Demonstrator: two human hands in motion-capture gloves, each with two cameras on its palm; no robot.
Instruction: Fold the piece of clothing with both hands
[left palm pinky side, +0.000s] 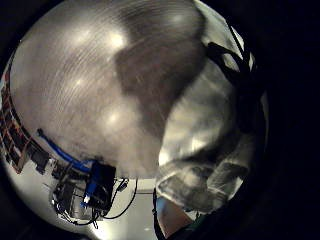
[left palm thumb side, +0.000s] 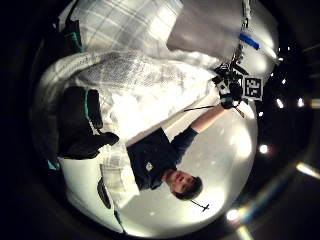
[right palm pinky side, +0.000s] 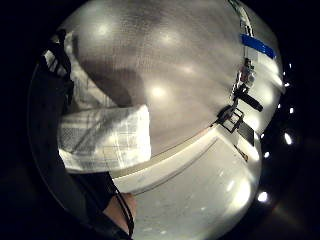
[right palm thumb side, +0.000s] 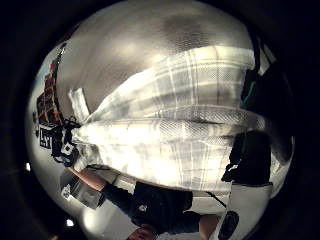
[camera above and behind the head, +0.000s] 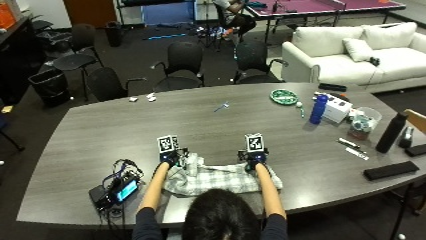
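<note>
The long grey table (camera above and behind the head: 200, 125) is carrying, toward its right end, a blue bottle (camera above and behind the head: 319, 109), a white box (camera above and behind the head: 337, 109), a green dish (camera above and behind the head: 284, 96) and a black bottle (camera above and behind the head: 390, 132); a black device with cables (camera above and behind the head: 114, 191) is sitting near its left front edge. The plaid garment (camera above and behind the head: 216, 181) is lying bunched at the near edge, partly hidden by the person's head. The left hand (camera above and behind the head: 168, 158) and right hand (camera above and behind the head: 252, 161) are gripping its far edge, fingers curled into the cloth.
</note>
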